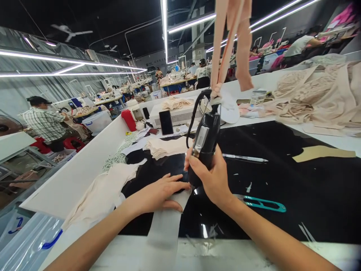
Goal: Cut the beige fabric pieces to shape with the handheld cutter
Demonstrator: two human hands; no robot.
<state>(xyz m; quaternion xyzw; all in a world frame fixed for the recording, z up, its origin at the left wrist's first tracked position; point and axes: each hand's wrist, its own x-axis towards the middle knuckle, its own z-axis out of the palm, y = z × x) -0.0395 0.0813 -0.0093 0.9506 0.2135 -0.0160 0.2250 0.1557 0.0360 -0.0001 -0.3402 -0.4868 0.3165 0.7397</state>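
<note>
My right hand is wrapped around a black corded hand tool with a metal plate on its side. The tool stands nearly upright, and knotted beige fabric strips hang down to its top. Its lower end is over the black table surface, and my hand partly covers it. My left hand lies flat with fingers apart on a pale strip of fabric, fingertips close to the tool's base. Right of my hands are a pen and teal thread snips.
Cream fabric pieces lie at left and behind my hands. A phone leans against a white vented box. At right are a yellowish pattern piece and a beige fabric heap. Other people sit at sewing tables beyond the white partition.
</note>
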